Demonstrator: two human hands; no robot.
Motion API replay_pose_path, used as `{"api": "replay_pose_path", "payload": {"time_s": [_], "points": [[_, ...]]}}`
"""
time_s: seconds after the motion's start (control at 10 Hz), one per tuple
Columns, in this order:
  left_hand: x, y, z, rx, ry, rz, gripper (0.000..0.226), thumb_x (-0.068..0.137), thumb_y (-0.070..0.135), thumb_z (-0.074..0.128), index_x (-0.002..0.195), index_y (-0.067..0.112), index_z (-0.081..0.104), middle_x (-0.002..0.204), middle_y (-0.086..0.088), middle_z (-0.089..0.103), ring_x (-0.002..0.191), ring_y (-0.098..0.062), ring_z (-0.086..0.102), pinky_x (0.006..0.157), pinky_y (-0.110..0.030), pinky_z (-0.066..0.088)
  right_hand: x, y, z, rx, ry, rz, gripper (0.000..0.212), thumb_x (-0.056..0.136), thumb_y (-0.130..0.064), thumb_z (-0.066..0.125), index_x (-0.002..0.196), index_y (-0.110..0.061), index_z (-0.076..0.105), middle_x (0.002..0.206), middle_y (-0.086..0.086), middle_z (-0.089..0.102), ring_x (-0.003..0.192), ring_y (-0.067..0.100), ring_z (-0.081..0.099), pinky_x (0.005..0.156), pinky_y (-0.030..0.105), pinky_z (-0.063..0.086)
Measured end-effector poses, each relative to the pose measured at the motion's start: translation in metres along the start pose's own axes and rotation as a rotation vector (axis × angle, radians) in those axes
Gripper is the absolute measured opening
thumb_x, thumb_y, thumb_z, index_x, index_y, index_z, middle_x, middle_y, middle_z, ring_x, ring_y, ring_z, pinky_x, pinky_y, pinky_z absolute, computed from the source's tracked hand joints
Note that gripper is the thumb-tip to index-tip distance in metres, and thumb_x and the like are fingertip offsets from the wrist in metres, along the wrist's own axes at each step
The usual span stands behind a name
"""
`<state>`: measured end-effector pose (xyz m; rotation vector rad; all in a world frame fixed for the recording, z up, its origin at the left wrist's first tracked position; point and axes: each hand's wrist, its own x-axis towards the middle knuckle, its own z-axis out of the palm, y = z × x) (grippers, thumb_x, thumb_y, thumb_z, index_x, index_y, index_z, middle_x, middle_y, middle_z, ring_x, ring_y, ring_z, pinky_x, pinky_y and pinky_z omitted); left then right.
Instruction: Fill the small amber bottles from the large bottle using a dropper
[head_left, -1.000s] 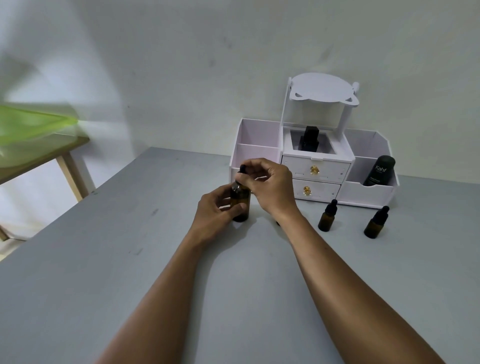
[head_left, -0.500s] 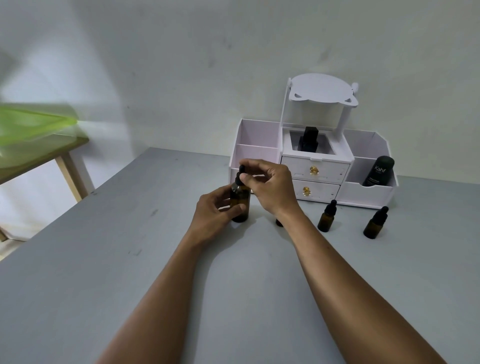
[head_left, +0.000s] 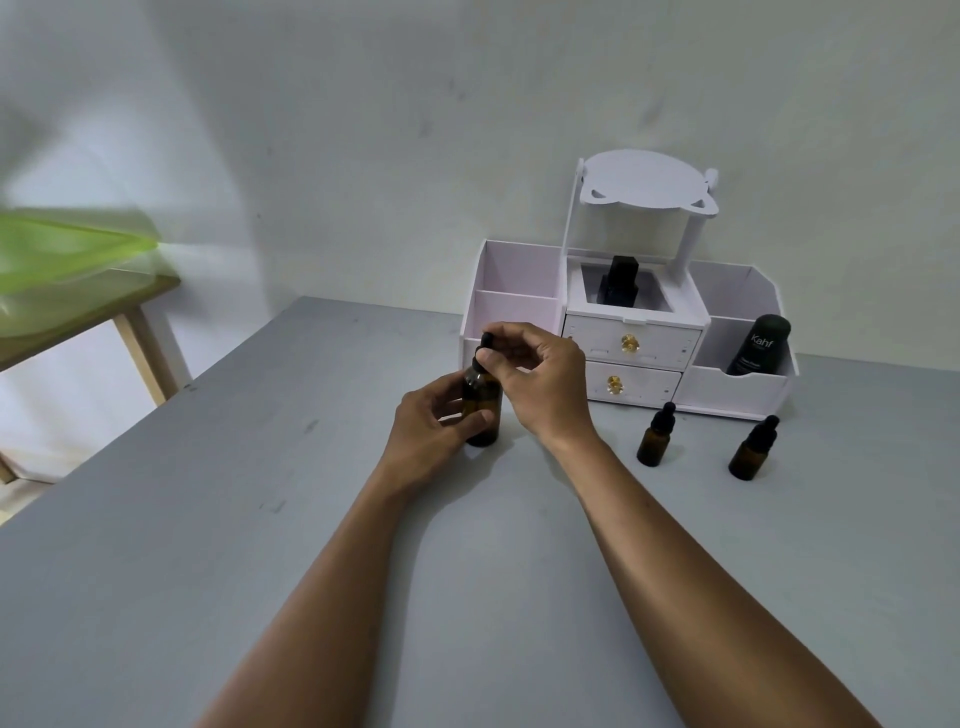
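The large bottle (head_left: 483, 415) stands upright on the grey table (head_left: 208, 545), in front of the left end of the white organizer (head_left: 737, 395). The left hand (head_left: 434, 431) grips its body, fingers and thumb curled round the amber glass. The right hand (head_left: 543, 387) pinches the black dropper (head_left: 487, 344) at the bottle's neck between thumb and fingertips. To the right, a small bottle (head_left: 654, 441) and a second small bottle (head_left: 752, 454) stand capped before the organizer, apart from each other. A dark Kahf tube (head_left: 759, 345) leans in the right compartment; a black bottle (head_left: 618, 283) sits in the top middle one.
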<state>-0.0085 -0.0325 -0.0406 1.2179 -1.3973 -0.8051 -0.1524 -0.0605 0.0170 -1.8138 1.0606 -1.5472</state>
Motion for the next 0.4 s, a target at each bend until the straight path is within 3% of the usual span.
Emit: {"api": "replay_pose_path", "payload": {"time_s": [0.2,0.3,0.4], "points": [[-0.001,-0.002,0.000,0.000,0.006,0.002,0.063,0.079,0.017,0.081,0.138,0.021,0.059,0.123,0.001,0.072,0.112,-0.013,0.069,0.103,-0.042,0.053,-0.005,0.001,0.002,-0.095,0.026,-0.090,0.028,0.085,-0.017,0.075,0.112,-0.020,0.071,0.098,-0.007,0.072,0.086,0.007,0.069,0.073,0.021,0.057],[-0.004,-0.003,-0.001,-0.018,0.041,-0.046,0.084,0.074,0.029,0.085,0.148,0.031,0.045,0.135,0.000,0.064,0.122,-0.014,0.062,0.104,-0.037,0.052,-0.022,0.003,-0.001,-0.151,0.177,-0.275,0.016,0.087,-0.016,0.074,0.103,-0.015,0.069,0.095,-0.003,0.067,0.079,0.011,0.063,0.063,0.031,0.054],[-0.017,-0.003,-0.001,-0.034,0.138,-0.038,0.081,0.074,0.031,0.084,0.145,0.031,0.046,0.130,0.002,0.064,0.120,-0.010,0.061,0.098,-0.033,0.054,-0.057,0.002,0.000,-0.156,0.074,-0.347,0.011,0.085,-0.007,0.072,0.092,-0.014,0.067,0.084,-0.002,0.061,0.070,0.009,0.056,0.059,0.025,0.048]]}}
